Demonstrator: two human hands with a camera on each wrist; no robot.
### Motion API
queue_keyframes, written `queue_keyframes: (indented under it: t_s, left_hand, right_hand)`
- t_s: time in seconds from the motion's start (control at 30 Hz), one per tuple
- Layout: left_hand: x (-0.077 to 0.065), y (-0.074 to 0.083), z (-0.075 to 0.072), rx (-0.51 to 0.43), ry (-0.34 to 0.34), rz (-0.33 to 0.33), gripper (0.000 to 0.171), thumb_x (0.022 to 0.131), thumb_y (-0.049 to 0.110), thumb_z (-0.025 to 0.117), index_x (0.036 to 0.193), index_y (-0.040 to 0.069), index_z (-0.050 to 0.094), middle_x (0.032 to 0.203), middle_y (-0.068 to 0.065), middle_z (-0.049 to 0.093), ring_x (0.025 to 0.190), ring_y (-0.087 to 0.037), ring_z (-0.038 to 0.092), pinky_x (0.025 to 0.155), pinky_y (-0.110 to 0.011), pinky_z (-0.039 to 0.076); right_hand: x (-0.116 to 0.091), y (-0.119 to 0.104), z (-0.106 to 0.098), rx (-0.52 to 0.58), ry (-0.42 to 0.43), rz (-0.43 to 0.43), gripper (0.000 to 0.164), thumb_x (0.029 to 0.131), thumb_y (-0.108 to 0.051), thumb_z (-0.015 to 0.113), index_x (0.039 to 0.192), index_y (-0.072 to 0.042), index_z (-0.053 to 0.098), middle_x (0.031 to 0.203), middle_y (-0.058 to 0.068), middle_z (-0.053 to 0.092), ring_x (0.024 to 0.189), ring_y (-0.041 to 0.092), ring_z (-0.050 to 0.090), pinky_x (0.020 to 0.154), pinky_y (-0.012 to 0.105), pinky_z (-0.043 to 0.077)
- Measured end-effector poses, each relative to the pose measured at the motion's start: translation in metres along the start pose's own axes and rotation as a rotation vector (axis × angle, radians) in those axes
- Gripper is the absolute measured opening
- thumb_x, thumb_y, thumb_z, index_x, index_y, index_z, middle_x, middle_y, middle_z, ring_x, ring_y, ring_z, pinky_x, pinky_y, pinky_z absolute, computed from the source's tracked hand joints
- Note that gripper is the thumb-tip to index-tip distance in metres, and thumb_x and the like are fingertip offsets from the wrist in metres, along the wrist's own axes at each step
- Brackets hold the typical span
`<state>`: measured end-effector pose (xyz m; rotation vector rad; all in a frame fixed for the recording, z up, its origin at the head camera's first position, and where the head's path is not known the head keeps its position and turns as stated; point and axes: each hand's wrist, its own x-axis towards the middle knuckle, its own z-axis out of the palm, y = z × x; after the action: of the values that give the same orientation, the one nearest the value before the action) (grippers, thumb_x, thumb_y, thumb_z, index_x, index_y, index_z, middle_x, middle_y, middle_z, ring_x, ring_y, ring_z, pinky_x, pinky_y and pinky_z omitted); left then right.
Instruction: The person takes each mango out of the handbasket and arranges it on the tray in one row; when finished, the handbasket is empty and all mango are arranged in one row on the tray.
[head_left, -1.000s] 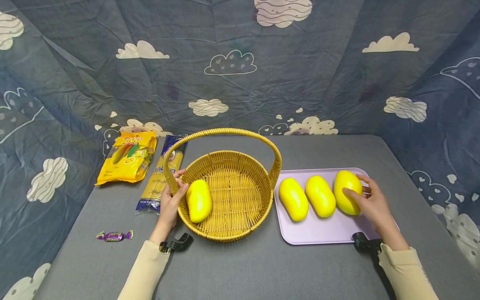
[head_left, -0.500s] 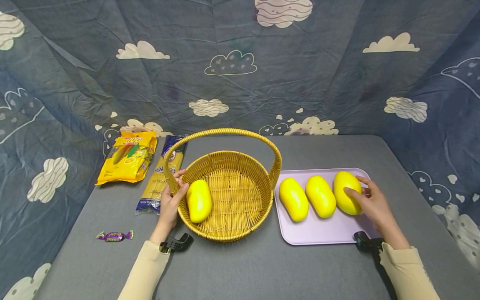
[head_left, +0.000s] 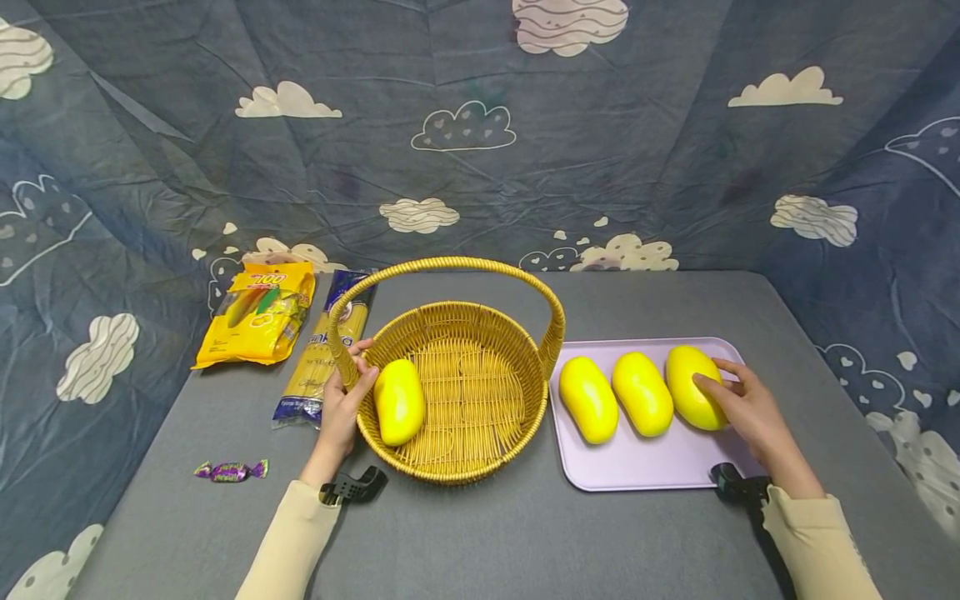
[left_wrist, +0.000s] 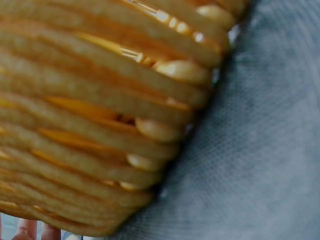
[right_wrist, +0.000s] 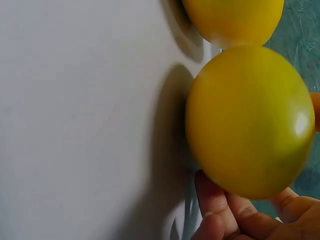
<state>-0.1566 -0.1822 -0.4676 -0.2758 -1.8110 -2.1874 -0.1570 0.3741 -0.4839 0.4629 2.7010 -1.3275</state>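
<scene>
Rightmost mango [head_left: 684, 389]: yellow, at right of frame, on or just above the lilac tray [head_left: 630, 464]; clear of the surface or not, cannot tell
Right hand [head_left: 752, 410]: curled round the rightmost mango, thumb on the upper face, fingers at the far right side, spread no wider than the fruit
Left hand [head_left: 342, 406]: left of centre, gripping the rim of the wicker basket [head_left: 465, 321] beside the handle base, thumb and fingers closed on the weave
Left tray mango [head_left: 588, 400] and middle tray mango [head_left: 642, 394]: side by side, right of centre
Basket mango [head_left: 400, 404]: inside, against the left wall
Yellow packet [head_left: 258, 321], pasta packet [head_left: 309, 379]: left of frame; purple sweet [head_left: 229, 472]: lower left
Handling, as judged: smooth skin, likely to slip from a shallow pinch; best to seat fingertips below the widest part, thumb opposite, lifting straight up to avoid nudging the middle tray mango, with steady pressure on the basket rim
</scene>
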Motion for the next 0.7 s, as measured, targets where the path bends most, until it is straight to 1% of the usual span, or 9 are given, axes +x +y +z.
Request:
queue_keyframes:
  t_s: [0.13,0.2,0.23,0.3,0.43,0.5,0.57,0.67,0.7]
  left_hand:
    - [0.0,0.0,0.0,0.003,-0.002,-0.003,0.012,0.093,0.001,0.056,0.086,0.004,0.048,0.136,-0.021,0.044,0.129,-0.026,0.034,0.104,-0.03,0.026]
    - [0.0,0.0,0.0,0.004,-0.001,-0.004,0.012,0.093,0.001,0.056,0.086,0.003,0.047,0.136,-0.021,0.044,0.129,-0.026,0.034,0.104,-0.031,0.026]
    - [0.0,0.0,0.001,0.005,-0.001,-0.003,0.012,0.093,0.001,0.056,0.086,0.003,0.047,0.136,-0.021,0.044,0.129,-0.026,0.034,0.104,-0.031,0.026]
    - [0.0,0.0,0.001,0.005,0.0,-0.001,0.012,0.093,0.0,0.056,0.086,0.002,0.046,0.136,-0.021,0.044,0.129,-0.026,0.034,0.104,-0.031,0.026]
    - [0.0,0.0,0.001,0.005,0.004,0.001,0.012,0.092,0.0,0.056,0.085,0.004,0.047,0.136,-0.022,0.044,0.128,-0.026,0.035,0.104,-0.03,0.026]
    - [0.0,0.001,0.001,0.004,0.008,0.0,0.012,0.092,-0.001,0.056,0.085,0.005,0.048,0.135,-0.022,0.045,0.127,-0.026,0.036,0.104,-0.03,0.026]
    - [0.0,0.001,0.001,0.001,0.013,-0.001,0.013,0.092,-0.001,0.056,0.085,0.006,0.049,0.135,-0.023,0.045,0.125,-0.027,0.037,0.103,-0.03,0.026]
    - [0.0,0.001,0.002,0.002,0.017,-0.002,0.013,0.092,-0.002,0.056,0.085,0.006,0.049,0.134,-0.022,0.045,0.124,-0.027,0.037,0.102,-0.029,0.026]
    - [0.0,0.001,0.001,0.003,0.016,-0.002,0.012,0.092,-0.001,0.056,0.085,0.006,0.049,0.134,-0.022,0.045,0.125,-0.027,0.037,0.103,-0.03,0.026]
  right_hand:
    - [-0.022,-0.027,-0.003,0.025,-0.041,0.008,0.086,0.091,-0.059,0.049,0.147,0.0,0.019,0.133,0.033,0.034,0.108,0.042,0.04,0.065,0.027,0.043]
    - [-0.028,-0.034,-0.004,0.039,-0.062,0.011,0.084,0.093,-0.056,0.047,0.147,0.001,0.017,0.134,0.035,0.032,0.108,0.042,0.039,0.066,0.029,0.043]
    - [-0.029,-0.035,-0.005,0.041,-0.065,0.013,0.084,0.093,-0.056,0.047,0.147,0.001,0.017,0.134,0.035,0.032,0.108,0.042,0.039,0.066,0.029,0.042]
    - [-0.024,-0.027,-0.004,0.032,-0.056,0.02,0.087,0.09,-0.06,0.048,0.147,-0.001,0.018,0.134,0.033,0.033,0.108,0.041,0.04,0.064,0.026,0.043]
    - [-0.006,0.0,-0.003,0.012,-0.041,0.01,0.095,0.085,-0.07,0.046,0.149,-0.006,0.017,0.134,0.031,0.034,0.108,0.042,0.04,0.063,0.028,0.043]
    - [0.001,0.012,-0.003,0.005,-0.05,-0.015,0.098,0.084,-0.073,0.044,0.149,-0.006,0.015,0.135,0.034,0.032,0.11,0.046,0.039,0.067,0.035,0.044]
    - [0.004,0.017,-0.002,-0.004,-0.062,-0.031,0.101,0.082,-0.075,0.043,0.15,-0.007,0.014,0.137,0.035,0.029,0.113,0.049,0.037,0.072,0.043,0.044]
    - [0.001,0.014,-0.003,-0.018,-0.079,-0.041,0.101,0.082,-0.076,0.042,0.15,-0.007,0.012,0.138,0.035,0.028,0.116,0.05,0.035,0.08,0.053,0.042]
    - [-0.001,0.01,-0.003,-0.029,-0.08,-0.04,0.101,0.083,-0.075,0.041,0.15,-0.006,0.012,0.137,0.035,0.029,0.116,0.05,0.036,0.081,0.053,0.042]
